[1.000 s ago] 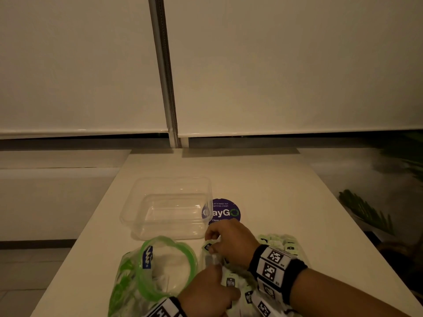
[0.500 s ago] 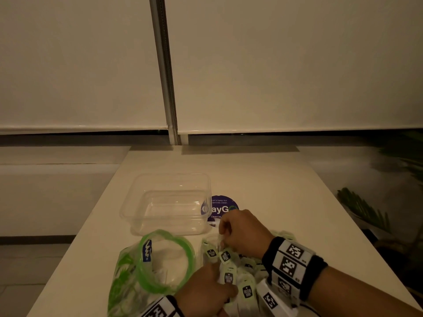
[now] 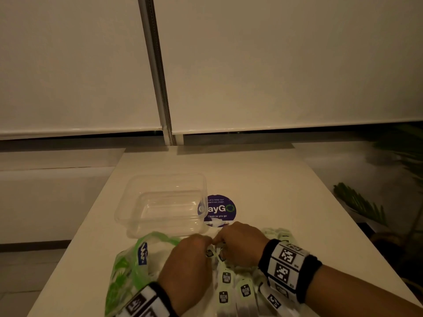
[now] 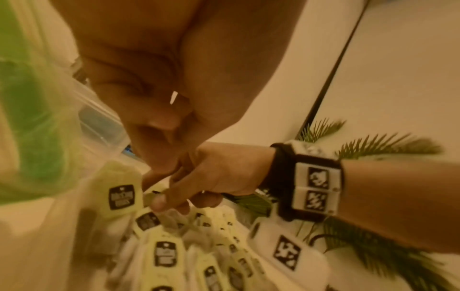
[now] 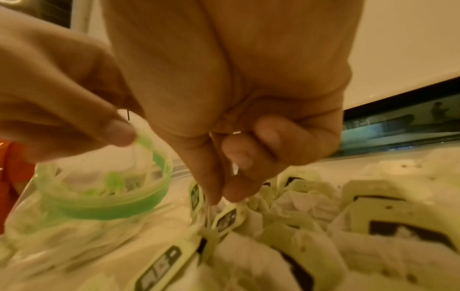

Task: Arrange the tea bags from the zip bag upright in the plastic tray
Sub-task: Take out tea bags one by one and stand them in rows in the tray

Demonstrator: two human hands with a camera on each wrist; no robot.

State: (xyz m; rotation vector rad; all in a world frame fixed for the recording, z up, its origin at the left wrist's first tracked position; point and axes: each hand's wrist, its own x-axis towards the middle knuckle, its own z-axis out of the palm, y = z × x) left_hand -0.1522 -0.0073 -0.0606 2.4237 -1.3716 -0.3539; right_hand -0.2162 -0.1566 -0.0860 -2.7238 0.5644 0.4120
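The clear plastic tray [image 3: 135, 202] stands with nothing in it, just beyond both hands. A green-rimmed zip bag [image 3: 128, 268] lies open at the near left. Several pale green tea bags [image 3: 233, 287] with dark tags lie heaped on the table beside it. My right hand [image 5: 221, 196] pinches the strings and tags of tea bags [image 5: 226, 218] at the top of the heap. My left hand [image 3: 204, 243] has curled fingers whose tips meet the right hand's [image 3: 218, 242]. What the left fingers hold is hidden. In the right wrist view the left hand [image 5: 117, 133] hovers at the bag's rim [image 5: 104, 204].
A round purple sticker [image 3: 220, 209] lies on the white table [image 3: 263, 193] right of the tray. Potted palm leaves [image 3: 359, 202] stand off the table's right edge. Closed blinds [image 3: 274, 65] hang behind the far edge.
My left hand has come forward from the near side of the heap to meet the right fingertips. The right hand has stayed over the heap's far end, still pinching.
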